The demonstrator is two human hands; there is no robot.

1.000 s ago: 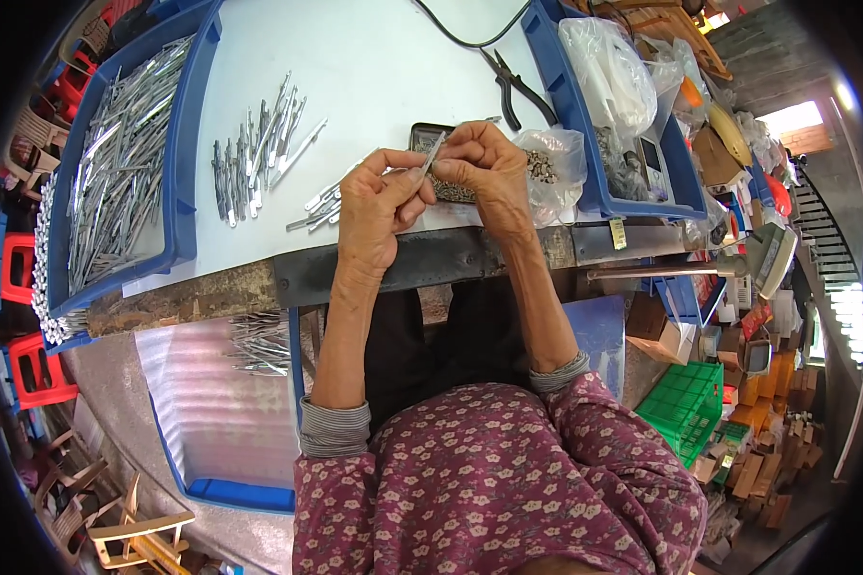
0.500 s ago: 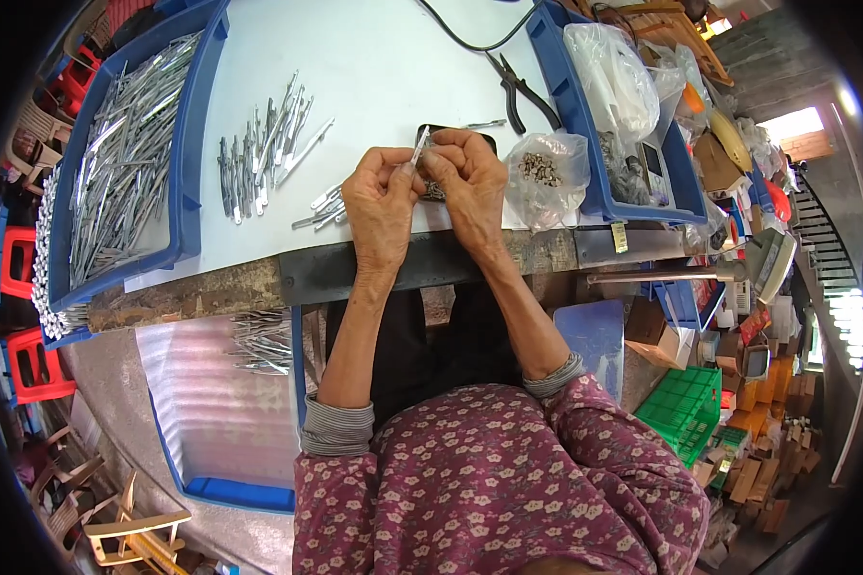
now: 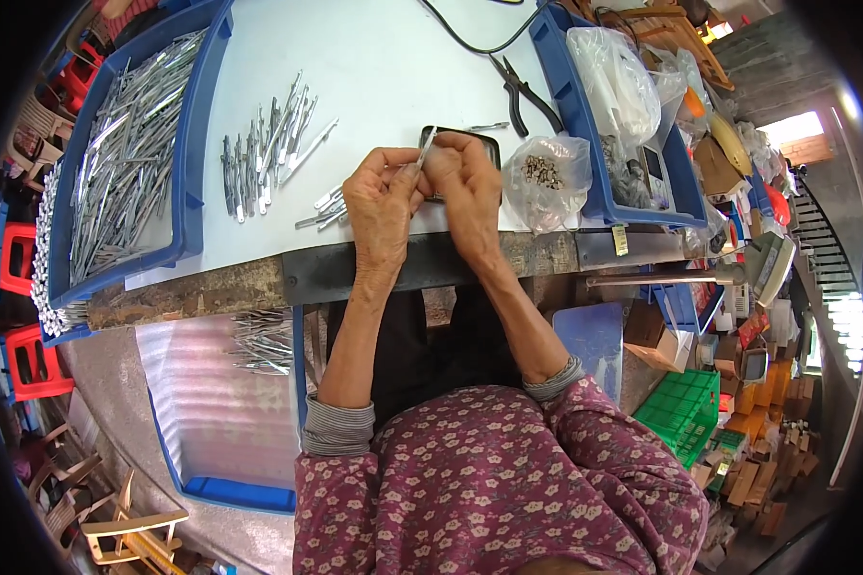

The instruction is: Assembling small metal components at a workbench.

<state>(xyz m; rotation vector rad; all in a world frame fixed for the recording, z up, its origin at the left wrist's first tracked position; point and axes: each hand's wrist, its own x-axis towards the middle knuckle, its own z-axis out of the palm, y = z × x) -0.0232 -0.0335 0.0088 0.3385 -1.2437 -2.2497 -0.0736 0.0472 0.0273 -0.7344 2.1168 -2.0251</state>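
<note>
In the head view, the thing in hand is a slim, flat metal strip (image 3: 429, 146) with a dull silver sheen, and many like it lie in a tangled heap of silvery strips (image 3: 129, 144) inside a smooth blue plastic bin (image 3: 190, 182) at the left; a loose row of strips (image 3: 261, 158) fans out across the plain white top of the table (image 3: 374, 77), whose front edge is rough, worn wood partly faced with dark metal. Black-handled pliers (image 3: 524, 99) lie with their jaws apart near the right-hand blue bin (image 3: 585, 144), and a crumpled, see-through plastic bag (image 3: 548, 184) holds small, shiny metal pieces. A shallow black tray (image 3: 495, 151) with rounded corners is mostly covered by the hands, so its contents are hard to make out, and a few strips (image 3: 329, 209) are partly cut off from sight behind the left hand (image 3: 382, 203). The left hand pinches the strip between thumb and forefinger, its upper end pointing up; the right hand (image 3: 468, 187) is curled just beside it, but its fingertips are blurred, so I cannot tell what they grip. The strip stands between the two hands, above the near side of the tray
</note>
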